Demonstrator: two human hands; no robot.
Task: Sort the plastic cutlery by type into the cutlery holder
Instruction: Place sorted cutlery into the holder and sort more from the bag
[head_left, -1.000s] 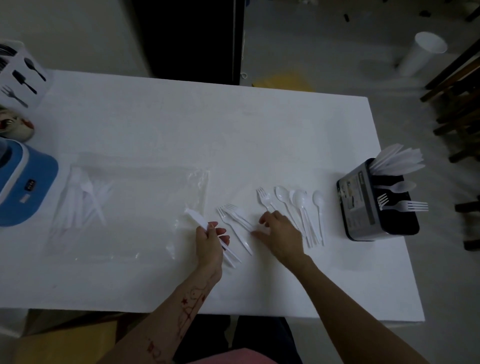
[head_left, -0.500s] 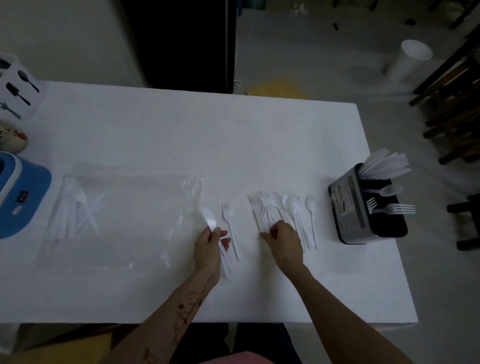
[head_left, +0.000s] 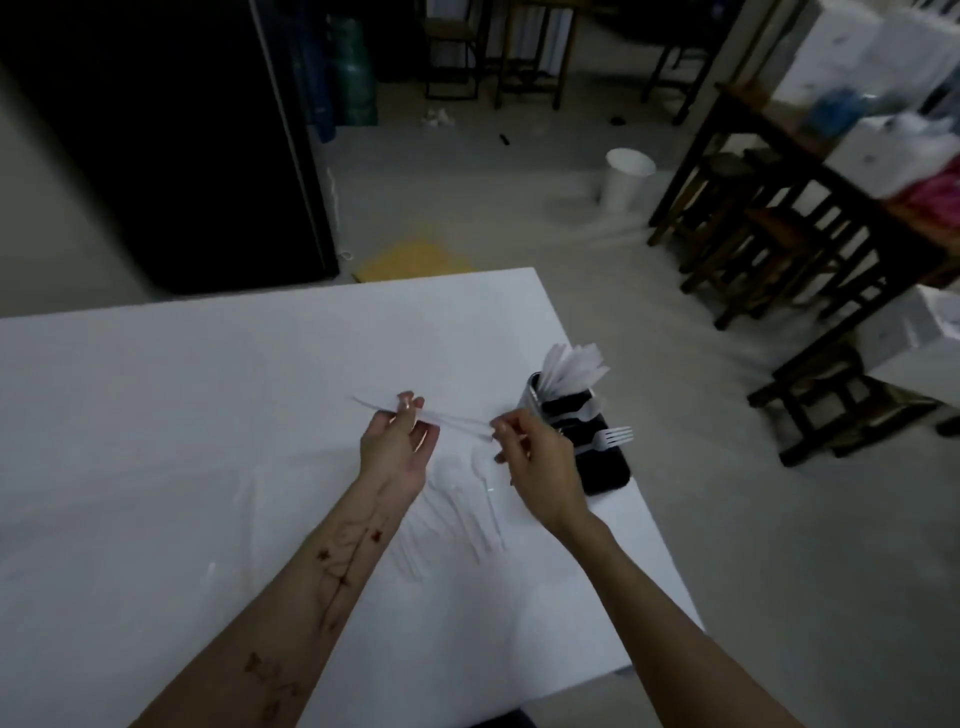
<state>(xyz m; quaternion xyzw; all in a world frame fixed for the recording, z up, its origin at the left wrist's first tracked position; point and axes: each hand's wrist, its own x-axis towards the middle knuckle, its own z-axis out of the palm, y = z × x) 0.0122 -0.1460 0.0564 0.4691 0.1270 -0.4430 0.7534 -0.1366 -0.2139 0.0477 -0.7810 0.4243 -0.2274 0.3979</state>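
Table (head_left: 156, 415) is white, and its left part shows only a faint pale sliver near the forearm, too blurred to name. Left hand (head_left: 397, 447) is raised above the table, palm up, thumb and fingertips pinched on thin white pieces, likely knives (head_left: 452, 420), that run from beyond its fingers across toward the right hand. How many pieces is unclear (could be two or three; motion blur). Right hand (head_left: 537, 462) is just beside it, fingers curled, pinching the near ends of the same knives, so both hands are clamped on that bundle. Which hand carries the weight I cannot tell.

Below and between the hands, loose cutlery (head_left: 467, 514) lies flat on the table: spoon bowls visible, long handles fanned toward the person. Some pieces on the left of that group may be forks, too washed out to say.

Right of the hands, near the table's right edge, the holder (head_left: 605, 467) stands, dark with a shiny side. The far compartment holds a spray of white knives (head_left: 574, 366) sticking up. A spoon (head_left: 579, 413) sits in the middle section and a fork (head_left: 613, 436) in the near one, tines pointing right.

Progress, as a judgement: partly done. Knives are mostly in, with the held bundle probably headed for the far compartment. Spoons and forks are barely started, one of each in place, and the table group is still to go in.
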